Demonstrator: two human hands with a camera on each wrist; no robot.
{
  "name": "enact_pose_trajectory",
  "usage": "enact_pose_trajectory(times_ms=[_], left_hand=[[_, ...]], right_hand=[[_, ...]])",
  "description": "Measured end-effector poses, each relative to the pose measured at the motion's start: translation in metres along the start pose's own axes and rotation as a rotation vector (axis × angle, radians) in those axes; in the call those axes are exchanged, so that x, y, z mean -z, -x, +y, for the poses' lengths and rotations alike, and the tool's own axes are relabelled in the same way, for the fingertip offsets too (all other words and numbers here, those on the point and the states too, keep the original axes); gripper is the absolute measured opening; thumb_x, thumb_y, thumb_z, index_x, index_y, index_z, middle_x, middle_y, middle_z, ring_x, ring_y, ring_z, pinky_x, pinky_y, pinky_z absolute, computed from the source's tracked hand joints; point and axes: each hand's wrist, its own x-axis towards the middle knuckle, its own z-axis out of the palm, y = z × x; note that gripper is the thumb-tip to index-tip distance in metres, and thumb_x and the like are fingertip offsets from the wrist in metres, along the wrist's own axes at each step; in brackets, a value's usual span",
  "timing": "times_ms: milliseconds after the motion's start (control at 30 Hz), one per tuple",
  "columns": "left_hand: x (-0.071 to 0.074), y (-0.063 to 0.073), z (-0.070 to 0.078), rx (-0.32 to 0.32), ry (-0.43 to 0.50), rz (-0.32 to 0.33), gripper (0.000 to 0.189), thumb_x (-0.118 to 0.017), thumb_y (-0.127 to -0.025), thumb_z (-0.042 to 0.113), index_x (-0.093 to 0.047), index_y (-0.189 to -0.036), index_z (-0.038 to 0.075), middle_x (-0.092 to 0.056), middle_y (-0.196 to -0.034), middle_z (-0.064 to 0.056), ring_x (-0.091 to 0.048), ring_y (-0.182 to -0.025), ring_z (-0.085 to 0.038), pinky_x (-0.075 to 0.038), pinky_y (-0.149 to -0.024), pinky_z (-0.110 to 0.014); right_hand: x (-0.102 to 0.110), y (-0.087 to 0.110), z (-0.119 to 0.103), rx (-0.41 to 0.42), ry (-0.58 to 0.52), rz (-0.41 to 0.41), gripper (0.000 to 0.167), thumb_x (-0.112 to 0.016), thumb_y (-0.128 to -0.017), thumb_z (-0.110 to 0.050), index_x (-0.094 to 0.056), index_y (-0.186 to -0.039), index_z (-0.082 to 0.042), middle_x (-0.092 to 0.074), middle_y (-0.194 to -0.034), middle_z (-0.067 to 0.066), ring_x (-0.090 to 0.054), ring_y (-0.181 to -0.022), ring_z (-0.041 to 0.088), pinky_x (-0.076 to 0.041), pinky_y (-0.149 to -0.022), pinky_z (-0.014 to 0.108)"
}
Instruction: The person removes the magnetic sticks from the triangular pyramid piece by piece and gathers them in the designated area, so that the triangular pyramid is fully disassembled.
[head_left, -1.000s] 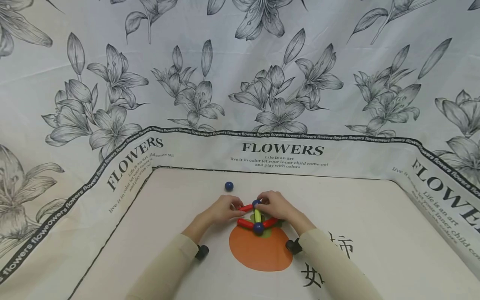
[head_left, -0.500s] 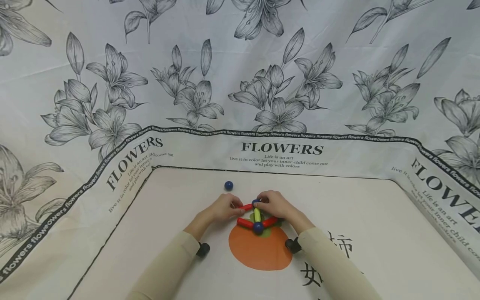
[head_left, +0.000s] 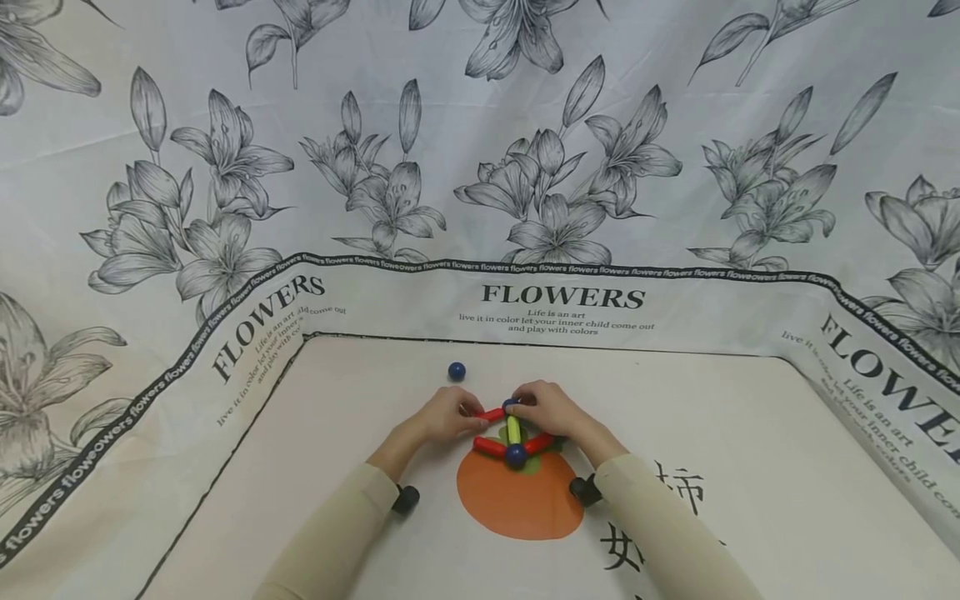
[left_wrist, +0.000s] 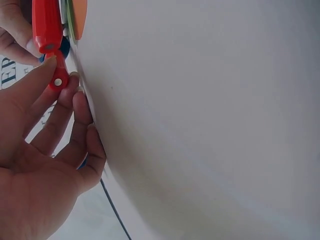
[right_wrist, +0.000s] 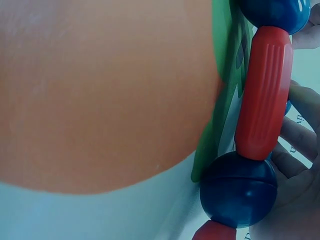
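Observation:
In the head view my left hand (head_left: 452, 414) pinches a short red magnetic rod (head_left: 491, 414) between thumb and fingers; its end shows a metal dot in the left wrist view. The rod's other end meets a blue ball (head_left: 511, 406), which my right hand (head_left: 553, 410) grips at the far side. From that ball a yellow-green rod (head_left: 513, 431) runs toward me to a nearer blue ball (head_left: 516, 456). Two more red rods branch from the nearer ball, one left (head_left: 490, 447) and one right (head_left: 539, 444). Another blue ball (right_wrist: 238, 190) sits at the right rod's far end, by my right palm.
A loose blue ball (head_left: 457, 372) lies beyond my left hand. The white table cloth (head_left: 360, 383) carries a printed orange persimmon (head_left: 520, 497) and dark characters (head_left: 678, 487). A flower-printed curtain (head_left: 562, 300) stands behind and on both sides.

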Motion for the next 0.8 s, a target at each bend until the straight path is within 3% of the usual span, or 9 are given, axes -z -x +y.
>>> enact_pose_trajectory(times_ms=[200, 433, 800], left_hand=[[0.0, 0.001, -0.003, -0.016, -0.002, 0.009, 0.017, -0.077, -0.093, 0.023, -0.078, -0.106, 0.011, -0.073, -0.098, 0.005, -0.06, -0.09, -0.013, -0.052, -0.084, -0.032], [0.001, 0.004, -0.007, -0.048, 0.007, -0.024, 0.017, -0.079, -0.092, 0.023, -0.079, -0.106, 0.013, -0.074, -0.097, 0.007, -0.062, -0.09, -0.013, -0.052, -0.087, -0.033], [0.009, 0.014, -0.009, -0.022, 0.02, 0.015, 0.018, -0.079, -0.092, 0.019, -0.079, -0.108, 0.01, -0.073, -0.096, 0.004, -0.063, -0.092, -0.014, -0.055, -0.089, -0.034]], right_hand=[[-0.001, 0.0, -0.003, -0.008, -0.005, -0.005, 0.028, -0.067, -0.1, -0.026, -0.072, -0.117, -0.005, -0.072, -0.105, 0.006, -0.063, -0.096, 0.02, -0.052, -0.096, 0.046], [-0.004, 0.001, -0.001, 0.016, -0.012, -0.003, 0.027, -0.067, -0.099, -0.025, -0.073, -0.116, -0.005, -0.073, -0.105, 0.005, -0.065, -0.096, 0.02, -0.052, -0.096, 0.046], [-0.004, 0.001, 0.0, 0.012, -0.008, 0.001, 0.028, -0.068, -0.099, -0.025, -0.073, -0.117, -0.004, -0.073, -0.109, 0.007, -0.065, -0.1, 0.022, -0.051, -0.099, 0.047]])
